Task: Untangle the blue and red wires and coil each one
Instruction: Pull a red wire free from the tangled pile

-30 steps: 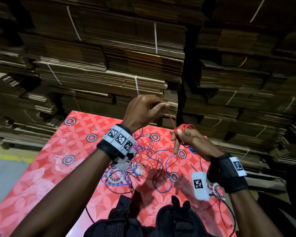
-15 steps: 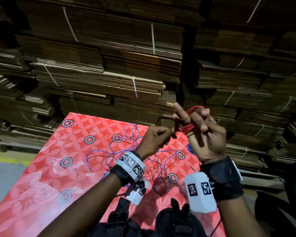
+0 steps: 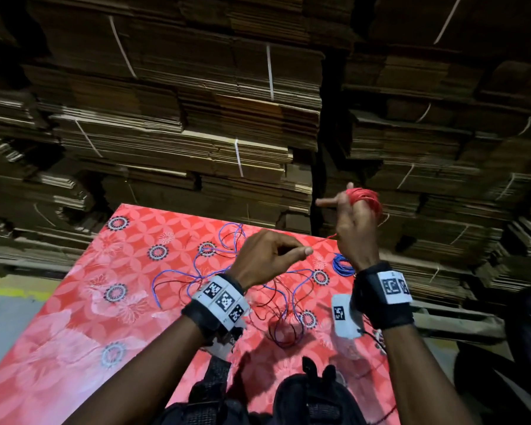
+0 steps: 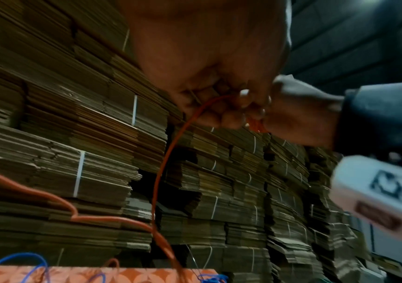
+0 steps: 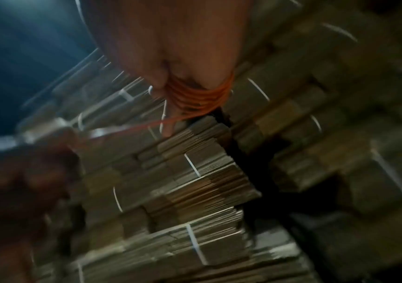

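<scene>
Red patterned cloth [image 3: 74, 348] under my arms is the work surface, with stacked cardboard [image 3: 181, 102] behind it. Nearest me, loose red and blue strands [image 3: 284, 320] lie crossed over each other on the cloth, not yet separated; I can't tell which strand goes over which. Further out, my left hand [image 3: 269, 259] has thumb and forefinger pinched on the red wire [image 4: 168, 153], and the wrist view shows it running from that pinch down to the cloth. A short taut run leads up to my right hand [image 3: 354, 225], raised higher and further away, with the red coil [image 3: 365, 199] wound round its fingers and one finger sticking out to the side. A small blue coil [image 3: 342, 266] sits on the cloth just below that wrist, so I'd guess blue is partly done. Risks as I see them: the red tail still threads through the blue mess, so pulling more slack could drag blue loops up, tighten a crossing into a knot, or pull the blue coil apart. If the pinch slips, tension drops and the turns on my fingers could loosen or slide off. Winding too tight makes it hard to slip the coil off later without collapsing it.
</scene>
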Motion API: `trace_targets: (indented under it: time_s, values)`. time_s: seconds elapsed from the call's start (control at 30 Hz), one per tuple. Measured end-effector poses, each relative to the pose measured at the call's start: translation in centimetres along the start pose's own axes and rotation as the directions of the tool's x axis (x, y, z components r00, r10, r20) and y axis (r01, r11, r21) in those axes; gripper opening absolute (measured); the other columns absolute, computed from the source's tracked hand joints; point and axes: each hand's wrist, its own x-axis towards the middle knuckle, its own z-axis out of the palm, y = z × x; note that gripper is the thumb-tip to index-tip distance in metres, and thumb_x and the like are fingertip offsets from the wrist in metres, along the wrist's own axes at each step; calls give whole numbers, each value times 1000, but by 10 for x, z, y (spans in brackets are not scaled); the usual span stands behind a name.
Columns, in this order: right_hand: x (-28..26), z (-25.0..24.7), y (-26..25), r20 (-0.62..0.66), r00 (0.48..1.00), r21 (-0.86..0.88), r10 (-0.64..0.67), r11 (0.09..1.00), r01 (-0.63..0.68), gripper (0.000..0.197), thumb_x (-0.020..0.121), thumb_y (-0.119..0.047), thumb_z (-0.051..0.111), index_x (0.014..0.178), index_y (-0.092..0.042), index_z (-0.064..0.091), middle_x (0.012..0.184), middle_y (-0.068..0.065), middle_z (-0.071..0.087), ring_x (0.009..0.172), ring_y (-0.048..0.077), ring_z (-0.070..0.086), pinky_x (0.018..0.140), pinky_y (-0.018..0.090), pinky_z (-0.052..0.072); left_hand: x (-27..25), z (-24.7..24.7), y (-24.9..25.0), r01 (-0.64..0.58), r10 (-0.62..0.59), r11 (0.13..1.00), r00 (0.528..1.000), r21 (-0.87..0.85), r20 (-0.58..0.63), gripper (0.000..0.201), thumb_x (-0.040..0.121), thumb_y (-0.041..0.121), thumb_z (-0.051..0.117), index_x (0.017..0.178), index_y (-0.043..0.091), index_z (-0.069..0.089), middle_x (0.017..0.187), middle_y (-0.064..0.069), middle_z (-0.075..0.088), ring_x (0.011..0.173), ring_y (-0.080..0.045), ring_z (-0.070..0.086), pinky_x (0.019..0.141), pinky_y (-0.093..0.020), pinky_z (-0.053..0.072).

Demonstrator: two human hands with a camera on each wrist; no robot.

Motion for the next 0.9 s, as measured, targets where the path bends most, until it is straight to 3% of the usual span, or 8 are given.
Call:
trace_targets:
  time_s: [0.13, 0.23, 0.3, 0.4, 0.5, 0.63, 0.7, 0.9]
  values:
    - [-2, -4, -1, 159, 987, -290, 6, 956, 41, 36, 104, -30, 39, 77, -21, 62, 81, 4, 74, 84, 29, 67, 76, 34, 45, 13, -22, -6, -25, 25, 1000, 997, 6, -78, 37, 82, 62, 61, 84, 28, 76, 68, 14, 70, 62, 0, 62, 56, -34, 50]
    - [1, -4, -2, 236, 971, -467, 48, 881, 70, 29, 103, -24, 44, 79, -12, 56, 81, 15, 71, 79, 37, 65, 67, 39, 45, 27, -37, -3, -38, 32, 999, 988, -33, -152, 33, 80, 63, 63, 90, 33, 74, 72, 11, 73, 65, -5, 66, 57, -39, 52]
    - [3, -4, 1, 326, 944, -517, 58, 847, 127, 33, 102, -29, 42, 81, -9, 57, 77, 11, 70, 78, 34, 65, 70, 44, 48, 35, -46, 6, -57, 43, 996, 982, -75, -182, 28, 79, 57, 67, 80, 31, 75, 68, 7, 72, 62, -14, 66, 56, -40, 50]
    - [2, -8, -4, 468, 876, -230, 116, 973, -6, 37, 101, -35, 38, 81, -14, 60, 63, 2, 69, 72, 17, 65, 80, 42, 48, 47, -59, 18, -85, 60, 989, 977, -118, -203, 13, 81, 41, 73, 76, 30, 76, 71, 2, 73, 67, -21, 68, 59, -39, 50]
    - [-4, -16, -27, 616, 777, 86, 128, 970, -228, 38, 95, -39, 39, 81, -11, 60, 58, 6, 67, 81, 14, 63, 88, 31, 43, 59, -68, 19, -102, 67, 982, 975, -158, -214, 4, 83, 28, 76, 80, 25, 75, 73, 8, 71, 68, -2, 62, 64, -29, 48]
    - [-7, -20, -40, 688, 722, 266, 71, 901, -342, 27, 92, -31, 52, 81, -7, 54, 50, 9, 60, 98, 39, 66, 102, 45, 44, 65, -72, 14, -93, 62, 975, 986, -200, -158, 6, 81, 20, 78, 77, 22, 74, 65, 18, 68, 64, 9, 57, 62, -12, 40]
    - [-6, -25, -44, 694, 719, 402, 45, 804, -438, 29, 90, -33, 58, 80, -6, 53, 46, 8, 56, 105, 51, 61, 106, 38, 45, 62, -71, 4, -51, 16, 971, 989, -235, -146, 9, 81, 16, 77, 75, 20, 73, 60, 22, 66, 61, 11, 54, 60, -10, 38]
    - [-1, -42, -54, 596, 803, 668, -2, 556, -494, 20, 93, -29, 51, 81, -13, 54, 48, 1, 45, 104, 43, 64, 95, 36, 51, 37, -72, -31, 70, -133, 945, 974, -319, -181, 21, 87, 9, 69, 68, 17, 67, 48, 20, 56, 50, 8, 46, 52, -11, 33]
